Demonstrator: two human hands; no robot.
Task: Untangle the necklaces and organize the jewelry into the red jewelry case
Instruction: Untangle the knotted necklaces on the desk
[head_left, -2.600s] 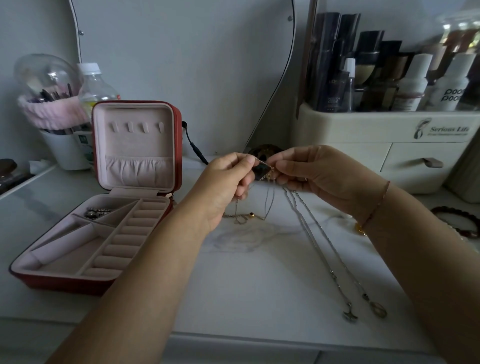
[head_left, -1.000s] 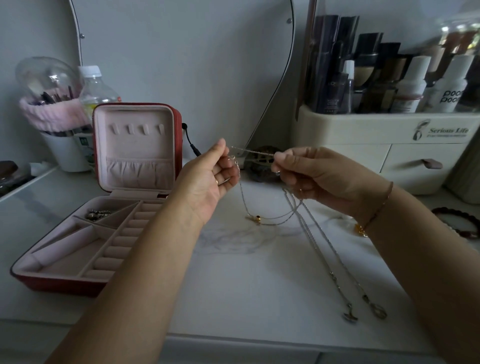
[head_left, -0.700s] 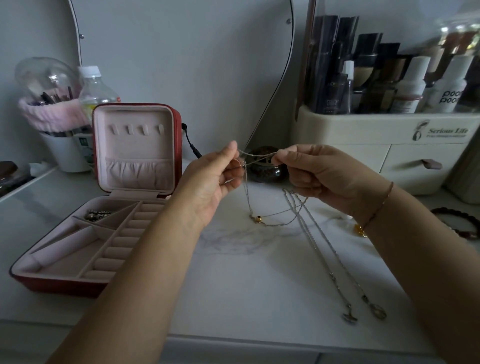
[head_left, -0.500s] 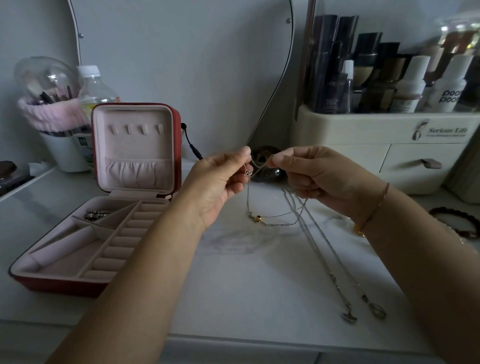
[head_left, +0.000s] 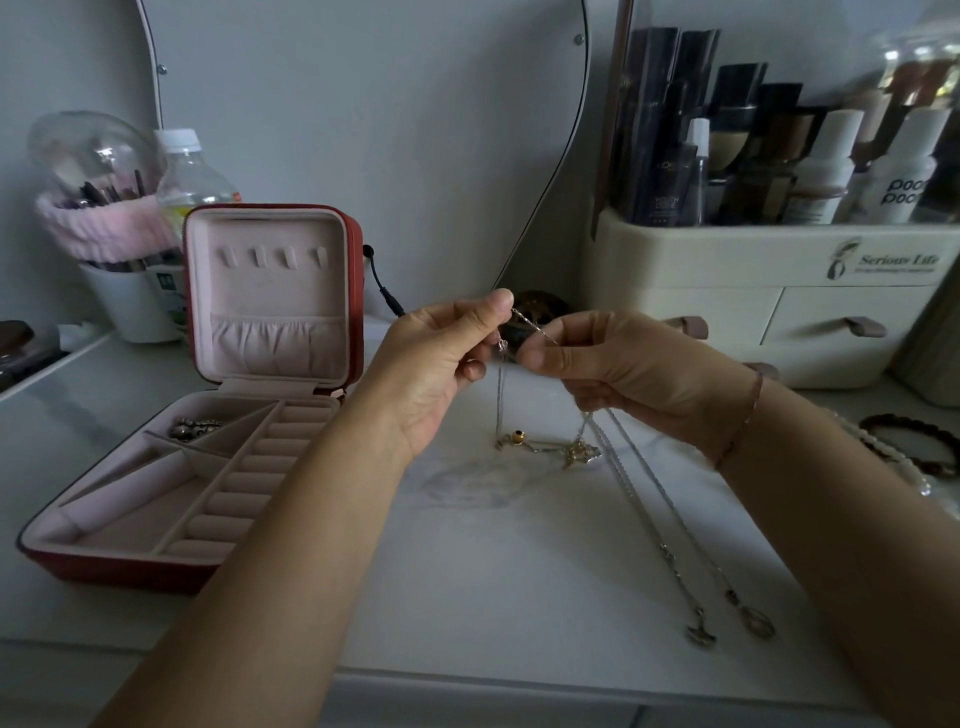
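The left hand (head_left: 436, 364) and right hand (head_left: 634, 369) have drawn closer, slackening the gold chain (head_left: 500, 400). Right of the open red jewelry case (head_left: 119, 571), silver necklaces (head_left: 666, 551) lie parked aside. Beyond them, each hand's thumb and finger pinch that chain, seemingly working its tangle.

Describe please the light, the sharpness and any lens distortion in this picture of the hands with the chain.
Head view: the light is dim and bluish, with soft shadows; the chain pinched between left hand and right hand is sharp but very thin; head view, top right: the bottles look hazy, washed by glare; head view, corners: the wide lens stretches them.
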